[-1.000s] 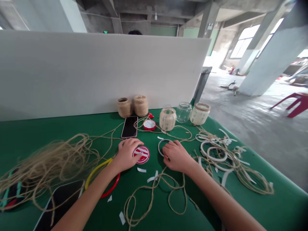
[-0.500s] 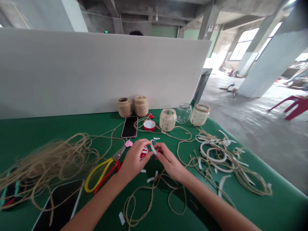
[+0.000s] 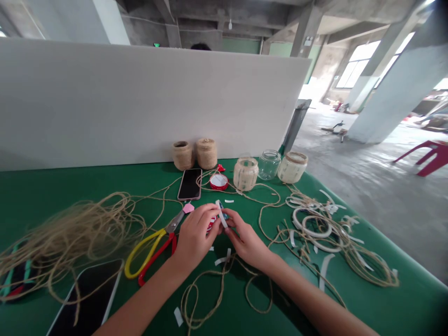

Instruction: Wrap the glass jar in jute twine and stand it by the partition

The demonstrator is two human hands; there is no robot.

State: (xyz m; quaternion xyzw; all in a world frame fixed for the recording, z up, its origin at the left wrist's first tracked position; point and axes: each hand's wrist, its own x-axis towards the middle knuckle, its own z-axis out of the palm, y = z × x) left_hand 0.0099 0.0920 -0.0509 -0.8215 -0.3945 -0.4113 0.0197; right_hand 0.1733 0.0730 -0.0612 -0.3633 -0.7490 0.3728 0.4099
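In front of me, my left hand [image 3: 198,233] is closed around a red-and-white patterned jar lid [image 3: 211,225], mostly covered by the fingers. A short white tape strip [image 3: 221,215] stands along the lid's right side. Its lower end is pinched by my right hand [image 3: 247,235], and my left fingertips touch the upper end. A small teal patch shows between the hands; I cannot tell what it belongs to. Left of my left hand lie scissors [image 3: 171,227] with one yellow and one red handle. A pink tag [image 3: 188,208] touches their tip.
Twine-wrapped jars [image 3: 207,154] stand by the white board [image 3: 150,102]. Farther right are a clear glass jar [image 3: 269,165] and cream-covered jars [image 3: 246,175]. A red lid [image 3: 219,182], phones [image 3: 189,184], loose twine [image 3: 94,228] and white tape rolls [image 3: 317,225] lie on the green table.
The white strip has turned more upright and shows more of its length. My hands stay close together with slight finger shifts. The whole view has moved a little.
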